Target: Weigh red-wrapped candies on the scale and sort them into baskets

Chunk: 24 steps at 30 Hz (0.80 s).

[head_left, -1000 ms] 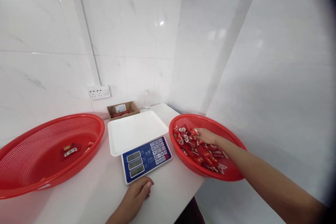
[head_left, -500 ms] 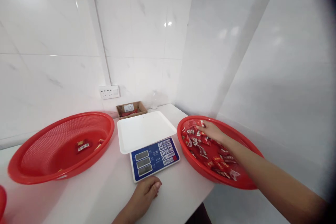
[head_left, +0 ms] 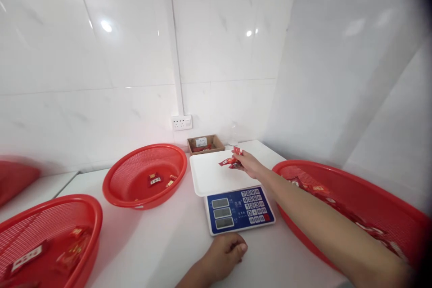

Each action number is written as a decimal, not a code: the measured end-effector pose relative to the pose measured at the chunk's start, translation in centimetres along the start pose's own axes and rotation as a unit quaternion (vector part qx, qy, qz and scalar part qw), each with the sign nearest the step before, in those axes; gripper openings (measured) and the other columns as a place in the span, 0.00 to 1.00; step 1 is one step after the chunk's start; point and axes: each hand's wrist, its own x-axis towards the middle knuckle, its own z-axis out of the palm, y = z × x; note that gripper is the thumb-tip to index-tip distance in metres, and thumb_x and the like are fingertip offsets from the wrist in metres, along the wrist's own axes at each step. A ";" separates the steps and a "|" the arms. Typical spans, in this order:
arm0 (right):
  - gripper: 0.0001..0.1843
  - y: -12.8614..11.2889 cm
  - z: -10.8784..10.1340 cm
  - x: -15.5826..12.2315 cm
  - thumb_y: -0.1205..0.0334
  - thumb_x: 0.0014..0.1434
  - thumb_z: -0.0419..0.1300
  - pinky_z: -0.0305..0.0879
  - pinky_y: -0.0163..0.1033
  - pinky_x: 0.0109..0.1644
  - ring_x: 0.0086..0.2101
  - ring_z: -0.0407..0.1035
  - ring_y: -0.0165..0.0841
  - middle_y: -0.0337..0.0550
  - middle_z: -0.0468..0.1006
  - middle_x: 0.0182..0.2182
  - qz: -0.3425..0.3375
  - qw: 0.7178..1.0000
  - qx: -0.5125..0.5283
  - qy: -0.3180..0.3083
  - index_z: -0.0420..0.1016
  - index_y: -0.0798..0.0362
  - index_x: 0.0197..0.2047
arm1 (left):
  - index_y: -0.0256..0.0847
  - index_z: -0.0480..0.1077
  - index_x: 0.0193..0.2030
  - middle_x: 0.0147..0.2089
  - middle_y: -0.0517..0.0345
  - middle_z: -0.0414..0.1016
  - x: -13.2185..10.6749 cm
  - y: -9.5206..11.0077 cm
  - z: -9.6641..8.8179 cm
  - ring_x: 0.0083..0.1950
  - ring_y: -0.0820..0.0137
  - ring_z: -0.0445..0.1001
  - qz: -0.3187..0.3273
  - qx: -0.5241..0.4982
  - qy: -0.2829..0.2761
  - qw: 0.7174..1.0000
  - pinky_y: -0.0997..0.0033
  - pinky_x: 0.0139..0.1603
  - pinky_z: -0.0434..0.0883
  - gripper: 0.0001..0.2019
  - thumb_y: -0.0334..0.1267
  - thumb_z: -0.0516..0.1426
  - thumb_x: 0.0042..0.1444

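Observation:
My right hand reaches over the white pan of the scale and pinches several red-wrapped candies just above it. The scale's blue keypad panel faces me. My left hand rests curled into a loose fist on the white counter, just in front of the scale. To the right, under my right forearm, a big red basket holds several more red candies.
A red basket with a few candies stands left of the scale. Another red basket with candies sits at the near left, and a further red one at the far left edge. A small cardboard box and a wall socket are at the back.
My right hand has come out of the right basket with candies and moved left over the scale pan. The view has swung, showing more baskets on the left. My left hand stayed put.

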 end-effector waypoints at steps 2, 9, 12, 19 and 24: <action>0.16 0.2 1.4 0.4 0.58 0.61 0.54 0.70 0.43 0.40 0.39 0.70 0.32 0.44 0.71 0.45 0.013 1.000 -0.010 -0.009 0.66 0.54 0.50 | 0.34 0.69 0.34 0.25 0.62 0.64 0.1 -0.1 0.0 0.27 0.76 0.63 -0.001 -0.002 0.002 1.000 0.78 0.29 0.62 0.12 0.40 0.49 0.56; 0.16 0.3 2.1 0.3 0.58 0.61 0.54 0.68 0.45 0.43 0.41 0.69 0.34 0.45 0.71 0.46 -0.018 0.992 -0.122 0.012 0.66 0.54 0.50 | 0.35 0.70 0.36 0.25 0.62 0.64 0.2 -0.4 0.1 0.27 0.76 0.64 -0.025 -0.015 0.005 1.000 0.78 0.29 0.62 0.12 0.41 0.51 0.56; 0.16 0.3 1.5 0.4 0.57 0.61 0.54 0.68 0.45 0.42 0.39 0.70 0.33 0.44 0.72 0.45 -0.039 0.979 -0.196 0.026 0.66 0.55 0.50 | 0.35 0.70 0.36 0.24 0.62 0.64 0.2 -0.5 0.0 0.27 0.76 0.64 -0.021 -0.017 0.006 1.000 0.77 0.29 0.62 0.12 0.40 0.50 0.56; 0.17 0.4 1.4 0.2 0.58 0.60 0.55 0.64 0.50 0.49 0.46 0.66 0.37 0.46 0.69 0.50 -0.114 0.906 -0.405 0.045 0.66 0.53 0.51 | 0.35 0.70 0.36 0.24 0.62 0.64 0.3 -1.0 0.1 0.26 0.76 0.63 -0.018 -0.027 0.009 0.999 0.78 0.28 0.62 0.12 0.41 0.51 0.56; 0.17 0.6 5.3 -1.5 0.59 0.59 0.56 0.57 0.54 0.54 0.52 0.62 0.40 0.46 0.67 0.53 -0.221 0.844 -0.487 -0.031 0.66 0.52 0.52 | 0.35 0.70 0.36 0.25 0.62 0.64 0.4 -1.2 0.1 0.26 0.76 0.64 -0.012 -0.024 0.007 1.000 0.78 0.29 0.63 0.12 0.41 0.50 0.56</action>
